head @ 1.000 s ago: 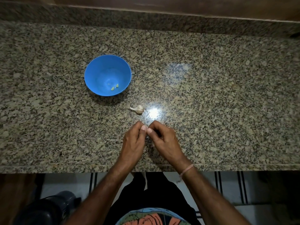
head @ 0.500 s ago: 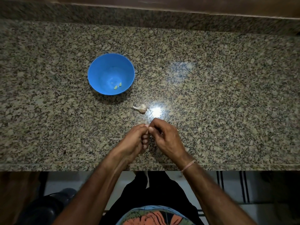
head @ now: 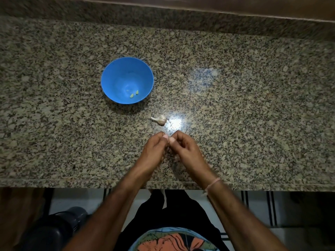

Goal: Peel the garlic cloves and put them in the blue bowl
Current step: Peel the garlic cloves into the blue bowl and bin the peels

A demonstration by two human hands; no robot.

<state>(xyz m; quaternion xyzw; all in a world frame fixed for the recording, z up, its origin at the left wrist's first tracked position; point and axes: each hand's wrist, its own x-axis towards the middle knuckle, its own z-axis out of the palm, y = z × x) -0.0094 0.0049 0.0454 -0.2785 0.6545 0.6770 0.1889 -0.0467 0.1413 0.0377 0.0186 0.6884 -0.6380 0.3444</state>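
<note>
Nearest my view, at 6 o'clock, is a printed shirt (head: pixel 174 240). A dark rounded object (head: pixel 59 227) sits low at 8 o'clock, too dim for me to identify. Both forearms reach up over the front edge of the speckled granite counter (head: pixel 253 105), and the right wrist carries a thin pale band (head: pixel 213 183).

The left hand (head: pixel 154 151) and right hand (head: pixel 186 151) meet at the middle of the counter. On each hand the fingers are curled inward, and the two thumb tips are pressed together nail to nail. I cannot tell whether anything is pinched between them, because the fingertips hide that spot.

Just beyond the hands, at 12 o'clock and apart from them, the garlic bulb (head: pixel 160 120) lies on its side on the counter. It is small, off-white and papery, with a rounded body, and its thin stalk points toward 9 o'clock. A bright glare patch (head: pixel 175 122) lies just beside it at 3 o'clock.

Farther out, at 11 o'clock from the bulb, the blue bowl (head: pixel 108 82) stands upright. Two peeled cloves (head: pixel 132 95) lie inside against its near wall, side by side. They are pale yellow-green and tapered.

The granite upstand (head: pixel 163 15) runs along the far edge at 12 o'clock.
</note>
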